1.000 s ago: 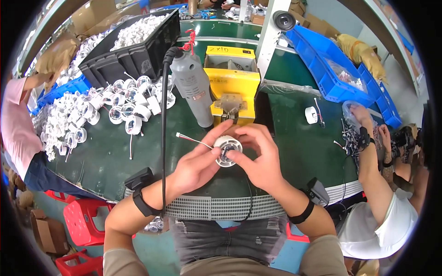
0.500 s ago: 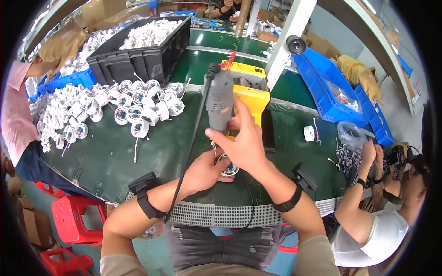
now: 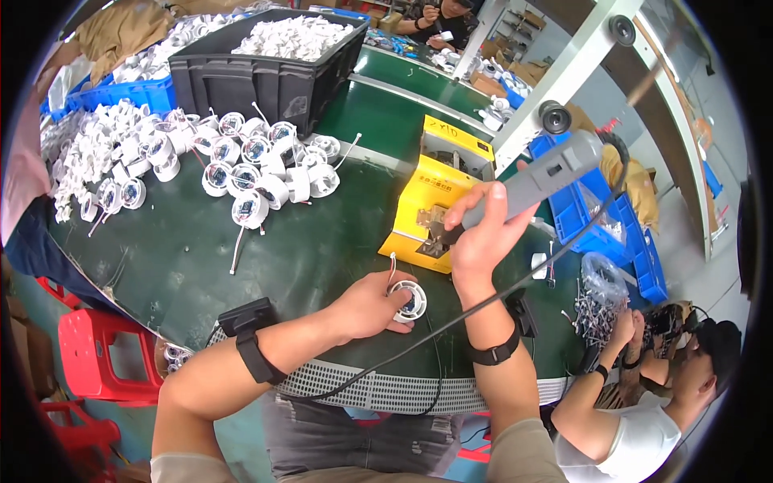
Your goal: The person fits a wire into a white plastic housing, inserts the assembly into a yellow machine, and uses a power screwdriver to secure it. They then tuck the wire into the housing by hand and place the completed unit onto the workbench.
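Note:
My left hand [image 3: 366, 307] grips a round white housing [image 3: 417, 299] with a small circuit board inside, low over the green table. A thin white lead rises from its upper edge. My right hand [image 3: 485, 241] is wrapped round a grey corded electric screwdriver [image 3: 549, 179]. The screwdriver leans with its back end up to the right and its tip end toward the yellow machine [image 3: 412, 200]; my fingers hide the tip. Metal parts show in the machine's front opening. The black cord [image 3: 451, 320] loops down across my right forearm toward the table's near edge.
Many white housings [image 3: 250, 208] are heaped at the left, beside a black crate [image 3: 241, 92] of white parts. Blue bins [image 3: 592, 229] and a pile of screws [image 3: 597, 318] lie right, near a seated co-worker [image 3: 636, 419]. Red stools [image 3: 105, 354] stand lower left.
My right hand has swung the screwdriver from upright above the white housing to a slant beside the yellow machine. My left hand still holds the housing. The view has shifted slightly.

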`<state>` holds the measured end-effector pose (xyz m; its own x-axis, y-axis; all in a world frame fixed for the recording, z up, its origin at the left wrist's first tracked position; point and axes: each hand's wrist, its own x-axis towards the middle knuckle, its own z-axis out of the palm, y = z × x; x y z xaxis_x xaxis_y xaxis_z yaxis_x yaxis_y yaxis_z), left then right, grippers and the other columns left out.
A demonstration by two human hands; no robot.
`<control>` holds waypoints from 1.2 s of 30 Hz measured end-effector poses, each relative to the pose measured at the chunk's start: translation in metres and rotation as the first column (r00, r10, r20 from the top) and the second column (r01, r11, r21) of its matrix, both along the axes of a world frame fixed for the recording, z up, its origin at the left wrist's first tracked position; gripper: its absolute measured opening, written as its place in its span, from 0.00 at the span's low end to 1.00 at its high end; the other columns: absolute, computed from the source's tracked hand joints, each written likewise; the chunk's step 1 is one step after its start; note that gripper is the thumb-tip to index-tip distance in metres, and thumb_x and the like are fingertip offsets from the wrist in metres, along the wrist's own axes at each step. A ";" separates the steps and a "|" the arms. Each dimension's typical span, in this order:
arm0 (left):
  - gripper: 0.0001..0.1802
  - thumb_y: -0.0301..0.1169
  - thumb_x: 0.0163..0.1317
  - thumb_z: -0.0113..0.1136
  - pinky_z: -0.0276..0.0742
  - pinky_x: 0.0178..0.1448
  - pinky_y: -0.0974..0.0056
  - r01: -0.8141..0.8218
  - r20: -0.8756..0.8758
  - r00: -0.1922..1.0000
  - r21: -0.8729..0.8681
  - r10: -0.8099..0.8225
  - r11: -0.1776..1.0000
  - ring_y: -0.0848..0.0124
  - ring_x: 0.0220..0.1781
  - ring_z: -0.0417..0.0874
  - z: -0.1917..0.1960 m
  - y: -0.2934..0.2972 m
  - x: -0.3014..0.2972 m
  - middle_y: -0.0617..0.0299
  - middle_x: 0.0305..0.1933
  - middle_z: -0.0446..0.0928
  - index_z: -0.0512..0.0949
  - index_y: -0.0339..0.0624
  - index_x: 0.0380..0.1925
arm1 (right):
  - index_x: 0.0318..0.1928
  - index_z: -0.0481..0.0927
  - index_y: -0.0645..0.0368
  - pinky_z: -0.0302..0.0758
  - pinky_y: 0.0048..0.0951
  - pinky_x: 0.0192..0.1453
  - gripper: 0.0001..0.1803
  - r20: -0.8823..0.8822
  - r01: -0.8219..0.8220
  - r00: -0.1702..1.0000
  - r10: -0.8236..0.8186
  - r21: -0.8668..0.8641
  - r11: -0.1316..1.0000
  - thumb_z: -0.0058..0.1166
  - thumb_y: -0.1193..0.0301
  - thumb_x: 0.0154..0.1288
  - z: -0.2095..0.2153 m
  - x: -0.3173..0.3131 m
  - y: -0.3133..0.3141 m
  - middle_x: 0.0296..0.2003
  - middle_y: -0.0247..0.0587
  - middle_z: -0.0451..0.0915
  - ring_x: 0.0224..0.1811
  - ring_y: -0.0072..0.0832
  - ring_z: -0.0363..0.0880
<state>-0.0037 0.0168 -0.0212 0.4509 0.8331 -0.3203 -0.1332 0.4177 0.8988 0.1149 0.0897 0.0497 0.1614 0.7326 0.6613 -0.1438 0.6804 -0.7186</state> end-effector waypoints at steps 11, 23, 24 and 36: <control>0.18 0.28 0.72 0.44 0.85 0.49 0.64 0.013 -0.022 1.000 0.002 -0.013 1.000 0.65 0.42 0.83 0.003 0.001 0.001 0.52 0.46 0.76 0.66 0.29 0.58 | 0.63 0.51 0.61 0.67 0.27 0.16 0.25 0.025 0.051 0.998 -0.052 0.036 0.998 0.40 0.66 0.73 -0.001 0.005 0.009 0.23 0.40 0.68 0.14 0.26 0.67; 0.18 0.28 0.71 0.44 0.85 0.48 0.64 0.010 -0.033 0.999 0.005 -0.010 1.000 0.65 0.42 0.83 0.002 0.002 -0.001 0.52 0.46 0.76 0.66 0.30 0.58 | 0.62 0.51 0.61 0.68 0.27 0.16 0.24 0.052 0.009 0.999 -0.011 0.042 0.999 0.39 0.66 0.73 -0.005 0.006 0.010 0.24 0.41 0.68 0.14 0.26 0.67; 0.18 0.28 0.71 0.44 0.85 0.48 0.64 0.011 -0.035 0.999 0.007 -0.011 1.000 0.65 0.42 0.83 0.001 0.002 -0.001 0.52 0.46 0.76 0.66 0.30 0.58 | 0.62 0.51 0.61 0.68 0.27 0.16 0.24 0.054 0.007 0.999 -0.009 0.044 0.999 0.39 0.66 0.73 -0.004 0.006 0.009 0.24 0.41 0.68 0.14 0.26 0.67; 0.17 0.28 0.71 0.45 0.85 0.46 0.64 0.003 -0.025 1.000 0.005 -0.003 1.000 0.65 0.41 0.84 0.001 0.002 0.000 0.52 0.45 0.77 0.67 0.30 0.57 | 0.61 0.52 0.61 0.67 0.27 0.16 0.22 0.038 0.037 0.998 -0.039 0.049 0.998 0.38 0.65 0.73 -0.003 0.004 0.012 0.24 0.41 0.68 0.14 0.26 0.67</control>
